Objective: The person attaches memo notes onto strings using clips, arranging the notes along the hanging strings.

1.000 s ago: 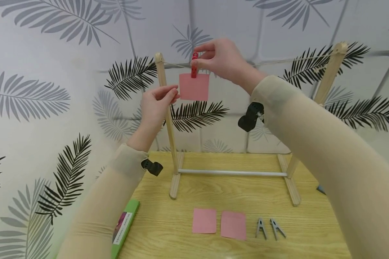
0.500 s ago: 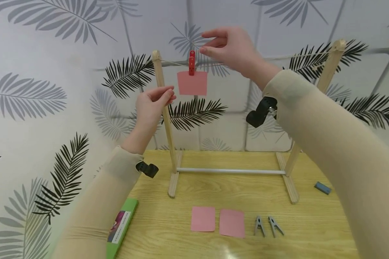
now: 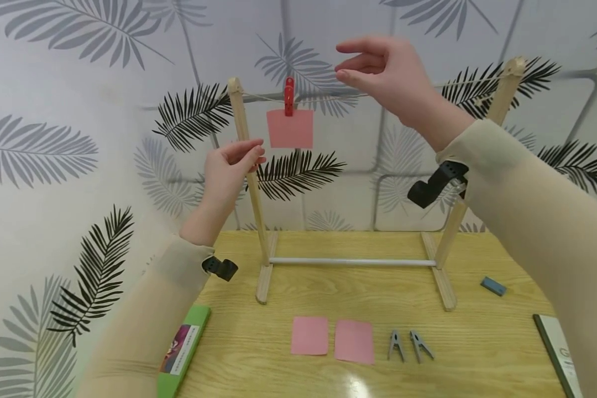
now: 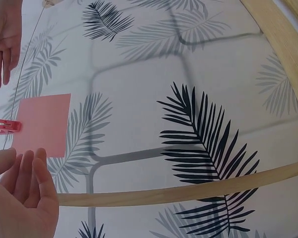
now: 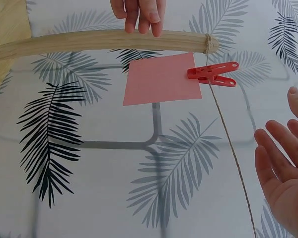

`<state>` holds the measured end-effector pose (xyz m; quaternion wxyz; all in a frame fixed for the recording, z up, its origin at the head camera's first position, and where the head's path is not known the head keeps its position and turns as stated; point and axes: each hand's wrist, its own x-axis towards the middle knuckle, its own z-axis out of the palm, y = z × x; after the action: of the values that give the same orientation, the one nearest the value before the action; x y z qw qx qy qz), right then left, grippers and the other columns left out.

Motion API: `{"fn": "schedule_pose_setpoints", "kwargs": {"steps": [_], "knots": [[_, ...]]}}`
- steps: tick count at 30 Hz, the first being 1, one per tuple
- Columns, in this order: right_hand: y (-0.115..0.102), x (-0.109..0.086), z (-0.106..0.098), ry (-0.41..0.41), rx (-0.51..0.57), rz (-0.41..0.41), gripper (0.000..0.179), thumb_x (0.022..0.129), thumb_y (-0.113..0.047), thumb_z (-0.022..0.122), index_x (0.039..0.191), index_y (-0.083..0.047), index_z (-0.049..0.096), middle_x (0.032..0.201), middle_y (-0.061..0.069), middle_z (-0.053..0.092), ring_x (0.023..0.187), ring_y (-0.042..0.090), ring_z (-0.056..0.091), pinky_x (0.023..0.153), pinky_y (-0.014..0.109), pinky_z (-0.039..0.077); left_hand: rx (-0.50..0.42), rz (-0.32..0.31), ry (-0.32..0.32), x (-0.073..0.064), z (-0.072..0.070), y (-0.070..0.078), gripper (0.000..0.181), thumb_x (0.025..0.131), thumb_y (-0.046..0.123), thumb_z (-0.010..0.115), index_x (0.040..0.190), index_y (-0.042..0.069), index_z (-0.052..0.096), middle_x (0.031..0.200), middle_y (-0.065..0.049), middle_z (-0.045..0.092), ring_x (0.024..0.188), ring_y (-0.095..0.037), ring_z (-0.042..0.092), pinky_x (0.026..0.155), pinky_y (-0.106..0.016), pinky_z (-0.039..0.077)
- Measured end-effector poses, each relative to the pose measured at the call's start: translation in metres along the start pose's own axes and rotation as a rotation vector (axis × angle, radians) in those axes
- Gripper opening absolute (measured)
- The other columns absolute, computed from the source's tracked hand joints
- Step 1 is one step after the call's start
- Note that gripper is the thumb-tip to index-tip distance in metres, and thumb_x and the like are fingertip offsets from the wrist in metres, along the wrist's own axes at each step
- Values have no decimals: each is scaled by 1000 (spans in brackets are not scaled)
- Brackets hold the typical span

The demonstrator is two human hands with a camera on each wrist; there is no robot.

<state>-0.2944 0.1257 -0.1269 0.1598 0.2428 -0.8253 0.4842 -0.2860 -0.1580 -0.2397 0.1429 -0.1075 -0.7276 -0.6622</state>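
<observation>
A pink paper square (image 3: 291, 130) hangs from the string (image 5: 228, 131), held at its top edge by a red clothespin (image 3: 289, 97). To the right of the clothespin and a little higher, my right hand (image 3: 390, 74) is in the air, fingers relaxed and holding nothing. My left hand (image 3: 229, 168) is just left of the hanging paper, in front of the left wooden post, its fingers loosely bent and apart from the sheet. In the right wrist view the clothespin (image 5: 213, 74) straddles the string and bites the paper (image 5: 161, 79).
Two pink squares lie on the wooden table, the left one (image 3: 310, 335) beside the right one (image 3: 354, 341). Two grey clothespins (image 3: 395, 346) are right of them. A wooden frame with a white crossbar (image 3: 353, 261) stands behind. A green box (image 3: 184, 354), blue block (image 3: 493, 286) and pale book (image 3: 557, 348) lie around.
My right hand has let go of the red clothespin and moved away to the right. The paper stays hanging on the string. The left hand has drawn slightly away from the paper.
</observation>
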Motion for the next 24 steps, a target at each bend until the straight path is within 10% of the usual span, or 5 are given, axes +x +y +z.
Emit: {"fn": "schedule_pose_setpoints", "kwargs": {"steps": [24], "knots": [[62, -92, -6, -110, -127, 61, 43, 94, -26, 69, 135, -20, 61, 116, 0, 73, 97, -3, 68, 85, 12, 51, 141, -77, -119, -41, 4, -41, 32, 95, 23, 68, 123, 8, 69, 102, -5, 75, 84, -3, 70, 78, -20, 56]]}}
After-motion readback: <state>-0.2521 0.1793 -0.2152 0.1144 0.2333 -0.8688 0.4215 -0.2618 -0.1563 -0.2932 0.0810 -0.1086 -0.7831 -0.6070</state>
